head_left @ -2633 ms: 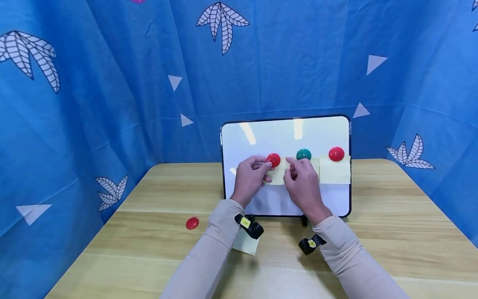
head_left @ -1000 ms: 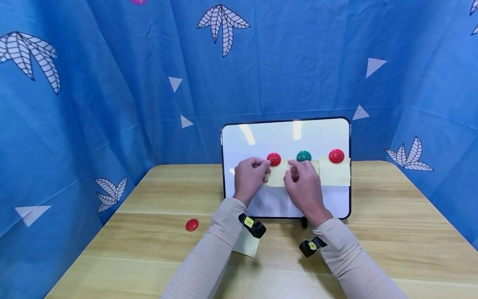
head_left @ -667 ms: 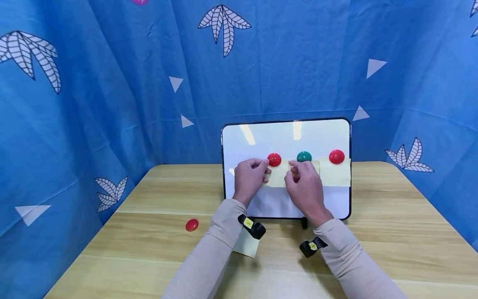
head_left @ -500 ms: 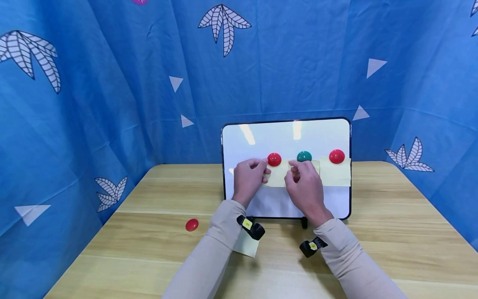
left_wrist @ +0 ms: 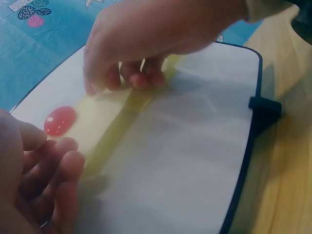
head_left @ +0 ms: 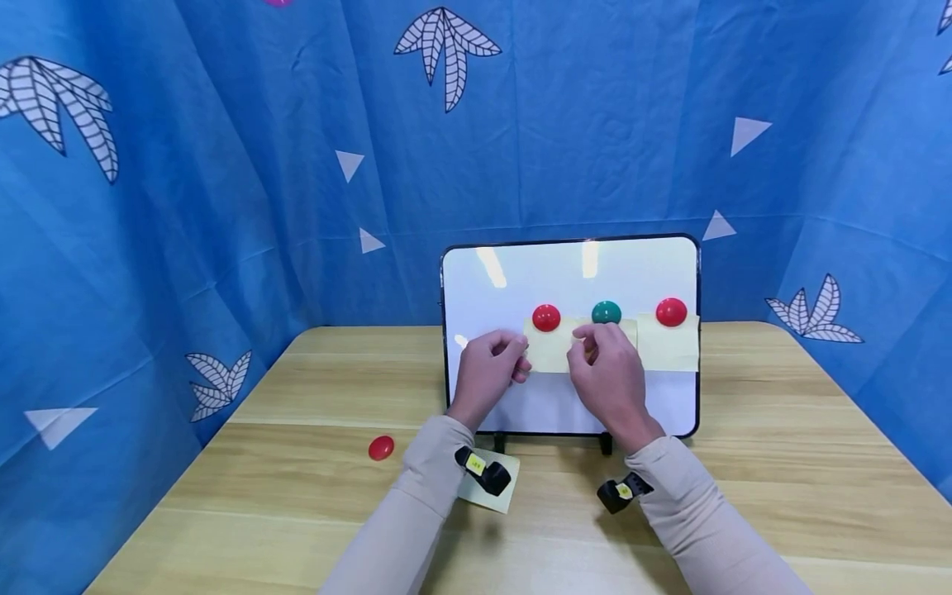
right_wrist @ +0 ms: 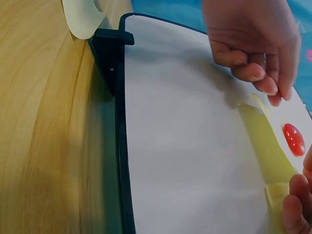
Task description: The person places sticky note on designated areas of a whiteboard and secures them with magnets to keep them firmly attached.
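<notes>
A whiteboard [head_left: 506, 397] with a black frame stands tilted on the table. Three pale yellow sticky notes hang side by side on it. At the left note [head_left: 549, 355] a red round magnet [head_left: 546, 318] sits on the top edge; a green magnet [head_left: 606, 311] tops the middle note and another red magnet [head_left: 672, 311] the right one. My left hand [head_left: 487, 372] is just beside the left note's left edge, fingers loosely bent with nothing in them. My right hand [head_left: 611, 376] has its index fingertip at the left note's upper right corner, over the middle note, thumb apart.
A loose red magnet [head_left: 382, 448] lies on the wooden table [head_left: 297, 496] left of the board. Another yellow note [head_left: 502, 496] lies in front of the board, partly under my left wrist. Black feet [head_left: 606, 444] hold the board up. A blue curtain [head_left: 595, 149] hangs behind.
My left hand has let go of the red magnet on the left note and drawn back down and left. The magnet stays on the board. My right hand has hardly moved.
</notes>
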